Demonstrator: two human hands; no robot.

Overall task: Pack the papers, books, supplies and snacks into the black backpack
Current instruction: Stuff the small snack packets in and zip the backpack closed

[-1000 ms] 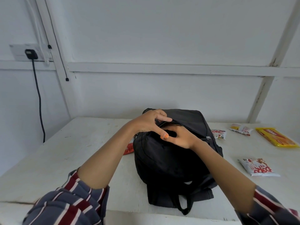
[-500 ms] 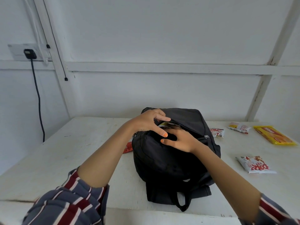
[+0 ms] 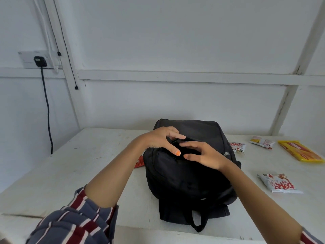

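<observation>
On white table (image 3: 88, 173), near edge: black backpack (image 3: 184, 182) lying flat, looking soft and floppy, likely needing its mouth held open by the rim. Over mouth: left hand (image 3: 158, 140) and right hand (image 3: 205, 155) hovering, fingers spread, gripping nothing. Further right: snack packet (image 3: 279, 184) lying loose, probably light, crinkly; pinching an edge likely enough.

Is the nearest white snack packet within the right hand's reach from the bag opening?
Probably yes: the white snack packet lies flat on the table right of the black backpack, nothing between it and the empty right hand.
</observation>
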